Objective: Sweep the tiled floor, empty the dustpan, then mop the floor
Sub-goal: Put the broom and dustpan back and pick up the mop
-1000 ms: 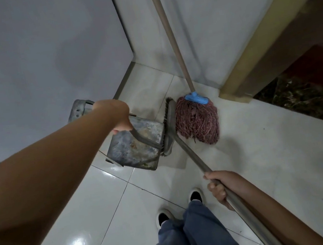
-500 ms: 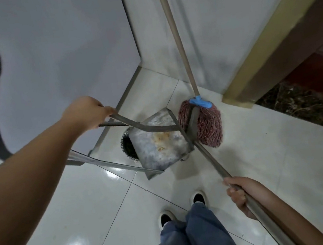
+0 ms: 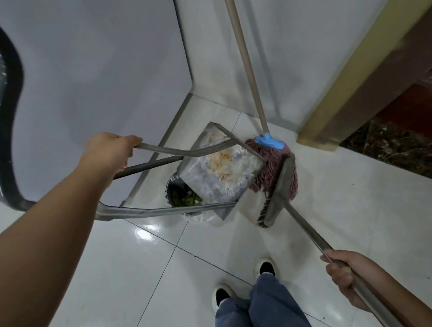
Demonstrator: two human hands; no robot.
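- Left hand (image 3: 111, 154): fingers wrapped round the top of the bent grey metal strap handle (image 3: 167, 151) of the dustpan, arm stretched forward.
- Right hand (image 3: 345, 273): closed fist round the grey metal pole of the broom (image 3: 309, 230), low on the shaft, near the body.
- Dented, stained, grey sheet-metal dustpan (image 3: 219, 171): off the floor, tilted, hanging from its handle over the small black-lined waste bin (image 3: 183, 196) in the wall corner. Greenish scraps show in the bin; the pan covers part of the opening.
- Handling, my read: the pan is rigid sheet metal with a long strap handle, so the load sits far from the grip and it probably wants to swing. A high hold gives reach; a hold nearer the pan would give more tilt control. Edges look thin, likely sharp, so keep fingers on the strap.
- Broom head (image 3: 275, 190): grey block with dark bristles, just beside the pan's right edge, in front of the mop. Stiff and light-looking; a one-handed hold is fine for parking it.
- Reddish-brown string mop with a blue clamp (image 3: 274, 162) and a tan wooden stick (image 3: 244, 54): leans against the white wall (image 3: 300, 22), strands on the white glossy tiled floor (image 3: 142, 274). Strands soft and floppy, heavier if wet; can't tell. Take it by the stick.
- The tiles are shiny; possibly slick.
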